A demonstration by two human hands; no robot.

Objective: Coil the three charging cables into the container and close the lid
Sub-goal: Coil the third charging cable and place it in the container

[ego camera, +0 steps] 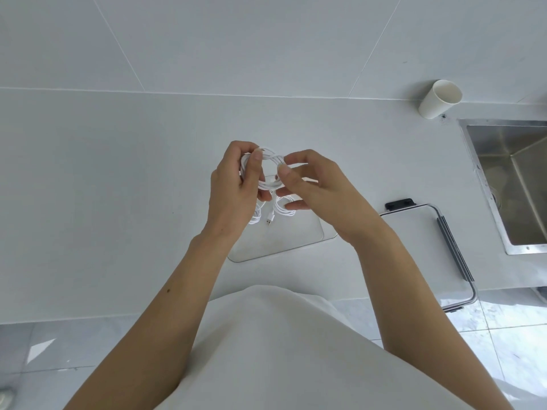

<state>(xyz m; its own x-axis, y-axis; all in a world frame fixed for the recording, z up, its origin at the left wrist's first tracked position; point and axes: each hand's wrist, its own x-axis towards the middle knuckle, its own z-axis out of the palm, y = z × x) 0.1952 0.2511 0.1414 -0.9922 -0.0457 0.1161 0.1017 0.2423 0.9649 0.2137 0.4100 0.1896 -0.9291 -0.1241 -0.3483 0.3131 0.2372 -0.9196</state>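
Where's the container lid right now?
In the head view, the lid lies at right on the counter, between the clear container and the steel sink.

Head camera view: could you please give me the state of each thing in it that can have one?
Third cable: coiled, held above the container by both hands.
Left hand: grips the coil.
Right hand: pinches the coil.
Two other cables: coiled, lying inside the container.
Container: open.
Lid: off, flat on the counter.
Paper cup: upright.

Sink (515,184) runs off the right edge; left hand (233,187) and right hand (316,187) cover bits of the coiled cable (270,157) and the far half of the container (281,244), mid-frame.
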